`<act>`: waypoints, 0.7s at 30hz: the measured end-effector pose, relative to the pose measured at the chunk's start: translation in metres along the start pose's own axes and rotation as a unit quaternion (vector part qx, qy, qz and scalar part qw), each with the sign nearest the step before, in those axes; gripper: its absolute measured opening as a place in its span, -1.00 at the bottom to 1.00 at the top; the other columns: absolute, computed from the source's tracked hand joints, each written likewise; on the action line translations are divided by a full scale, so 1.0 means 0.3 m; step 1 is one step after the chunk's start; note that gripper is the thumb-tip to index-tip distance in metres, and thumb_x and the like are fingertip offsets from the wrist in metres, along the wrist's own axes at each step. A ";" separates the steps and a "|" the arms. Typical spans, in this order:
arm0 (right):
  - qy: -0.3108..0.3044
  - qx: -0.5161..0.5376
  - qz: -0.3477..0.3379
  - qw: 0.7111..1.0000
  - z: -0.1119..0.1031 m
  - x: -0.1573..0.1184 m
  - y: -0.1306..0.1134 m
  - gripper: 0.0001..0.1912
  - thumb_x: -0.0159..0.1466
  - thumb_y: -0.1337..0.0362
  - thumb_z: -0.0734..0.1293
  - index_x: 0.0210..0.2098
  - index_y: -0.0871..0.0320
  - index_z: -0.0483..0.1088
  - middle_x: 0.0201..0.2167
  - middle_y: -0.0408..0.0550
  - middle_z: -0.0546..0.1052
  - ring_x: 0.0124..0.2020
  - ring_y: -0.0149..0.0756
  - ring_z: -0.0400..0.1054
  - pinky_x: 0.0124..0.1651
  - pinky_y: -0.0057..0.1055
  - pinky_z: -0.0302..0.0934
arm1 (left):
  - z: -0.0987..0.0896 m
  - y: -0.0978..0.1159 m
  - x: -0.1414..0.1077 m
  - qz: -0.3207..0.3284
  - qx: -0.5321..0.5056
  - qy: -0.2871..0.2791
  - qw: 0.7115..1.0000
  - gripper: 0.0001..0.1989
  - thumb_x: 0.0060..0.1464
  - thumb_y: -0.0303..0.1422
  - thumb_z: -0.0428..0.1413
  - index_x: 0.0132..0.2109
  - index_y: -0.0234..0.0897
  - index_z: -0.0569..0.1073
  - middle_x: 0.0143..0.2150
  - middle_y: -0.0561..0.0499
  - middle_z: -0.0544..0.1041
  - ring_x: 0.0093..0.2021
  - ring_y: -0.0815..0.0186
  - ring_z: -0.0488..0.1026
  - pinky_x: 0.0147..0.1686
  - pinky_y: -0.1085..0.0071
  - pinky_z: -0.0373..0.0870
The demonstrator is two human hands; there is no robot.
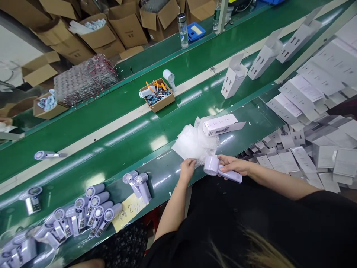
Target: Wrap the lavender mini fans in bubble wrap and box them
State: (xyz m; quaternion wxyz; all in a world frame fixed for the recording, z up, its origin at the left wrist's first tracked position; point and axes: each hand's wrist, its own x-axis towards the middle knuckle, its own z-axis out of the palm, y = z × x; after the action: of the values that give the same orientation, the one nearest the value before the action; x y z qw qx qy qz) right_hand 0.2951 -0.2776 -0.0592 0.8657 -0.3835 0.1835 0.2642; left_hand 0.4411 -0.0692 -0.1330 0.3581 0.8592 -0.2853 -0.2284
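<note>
A lavender handheld fan (211, 165) lies in my right hand (232, 166), whose fingers wrap round it where the head meets the handle. Just left of the fan head, my left hand (188, 168) is closed at the near edge of the white bubble-wrap bags (189, 143), with fingertips pinched on the wrap. A white printed box (220, 125) with an open flap lies on its side, partly over the pile of bags. Two more lavender fans (141, 184) rest on the ledge to the left, beside a yellow paper (129, 212) with handwriting.
Several fans (96, 212) crowd the lower left. A small carton of parts (163, 102) and a fan (169, 78) stand on the green conveyor (111, 111). Upright white boxes (234, 80) stand at upper right, above stacked boxes (304, 100). Cartons (126, 28) line the back.
</note>
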 end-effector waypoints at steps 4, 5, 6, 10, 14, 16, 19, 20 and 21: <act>-0.009 0.028 0.024 0.999 0.062 0.089 0.015 -0.16 0.00 0.35 0.47 0.17 0.06 0.01 -0.25 -0.06 0.45 -0.33 -0.27 0.46 -0.42 -0.39 0.41 | -0.018 0.071 -0.037 -0.045 -0.192 -0.032 0.980 -0.93 -0.12 -0.43 0.15 -0.45 -0.33 0.52 -0.48 0.05 0.50 -0.43 0.37 0.40 -0.40 0.51 0.29; -0.010 0.030 0.027 0.999 0.071 0.104 0.016 -0.24 0.00 0.33 0.47 0.13 0.10 0.09 -0.26 -0.04 0.46 -0.34 -0.27 0.46 -0.43 -0.40 0.41 | -0.026 0.078 -0.045 -0.076 -0.248 -0.028 0.965 -0.95 -0.20 -0.44 0.19 -0.51 -0.34 0.49 -0.55 0.08 0.46 -0.48 0.40 0.36 -0.44 0.52 0.25; -0.011 0.026 0.028 0.999 0.077 0.113 0.016 -0.32 0.01 0.32 0.46 0.08 0.14 0.17 -0.27 -0.03 0.46 -0.34 -0.27 0.46 -0.44 -0.41 0.40 | -0.035 0.081 -0.051 -0.109 -0.288 -0.018 0.951 -0.92 -0.25 -0.43 0.21 -0.55 -0.35 0.46 -0.60 0.10 0.42 -0.53 0.43 0.32 -0.49 0.53 0.21; 0.024 -0.015 0.023 0.999 0.082 0.091 0.028 -0.50 0.00 0.36 0.46 -0.07 0.19 0.31 -0.26 -0.02 0.47 -0.32 -0.28 0.45 -0.43 -0.45 0.40 | -0.091 0.092 -0.073 -0.170 -0.319 0.037 0.932 -0.81 -0.13 -0.26 0.17 -0.47 -0.33 0.46 -0.64 0.13 0.34 -0.64 0.48 0.20 -0.58 0.52 0.12; 0.103 0.016 0.002 0.995 0.097 0.042 0.075 -0.56 0.00 0.33 0.46 -0.13 0.19 0.32 -0.25 -0.03 0.48 -0.37 -0.30 0.45 -0.45 -0.43 0.39 | -0.131 0.151 -0.113 0.001 -0.193 0.025 0.981 -0.85 -0.01 -0.27 0.14 -0.39 -0.27 0.50 -0.52 0.06 0.42 -0.47 0.39 0.33 -0.41 0.45 0.24; 0.143 0.042 -0.019 0.989 0.113 0.024 0.100 -0.56 -0.01 0.32 0.46 -0.16 0.18 0.30 -0.27 -0.04 0.49 -0.41 -0.31 0.45 -0.46 -0.42 0.38 | -0.127 0.183 -0.136 0.105 -0.118 -0.001 0.987 -0.84 0.07 -0.29 0.09 -0.37 -0.24 0.50 -0.48 0.03 0.44 -0.41 0.36 0.34 -0.36 0.43 0.26; 0.202 0.087 -0.049 0.974 0.133 -0.006 0.120 -0.58 -0.01 0.32 0.46 -0.19 0.19 0.28 -0.36 -0.05 0.49 -0.46 -0.29 0.44 -0.50 -0.41 0.36 | -0.089 0.215 -0.158 0.185 -0.048 -0.026 0.981 -0.83 0.14 -0.33 0.02 -0.33 -0.24 0.48 -0.45 0.00 0.44 -0.39 0.32 0.35 -0.33 0.40 0.28; 0.221 0.113 -0.060 0.967 0.137 -0.019 0.121 -0.59 0.00 0.31 0.45 -0.19 0.18 0.27 -0.38 -0.06 0.49 -0.46 -0.28 0.44 -0.51 -0.40 0.36 | -0.071 0.225 -0.161 0.202 -0.027 -0.042 0.978 -0.82 0.15 -0.35 0.00 -0.32 -0.24 0.48 -0.43 -0.02 0.44 -0.37 0.31 0.36 -0.30 0.39 0.28; 0.238 0.143 -0.074 0.958 0.140 -0.034 0.122 -0.59 0.02 0.31 0.43 -0.17 0.17 0.25 -0.39 -0.06 0.49 -0.46 -0.27 0.44 -0.52 -0.39 0.35 | -0.052 0.237 -0.162 0.213 -0.009 -0.060 0.975 -0.81 0.16 -0.37 -0.02 -0.31 -0.24 0.47 -0.41 -0.03 0.45 -0.35 0.29 0.36 -0.29 0.38 0.28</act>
State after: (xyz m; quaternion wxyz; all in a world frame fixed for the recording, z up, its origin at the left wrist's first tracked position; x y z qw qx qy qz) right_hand 0.2699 -0.2281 -0.0480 0.8597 -0.3199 0.3917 0.0714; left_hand 0.3916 -0.0712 -0.0607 0.3887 0.7598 -0.4811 -0.2007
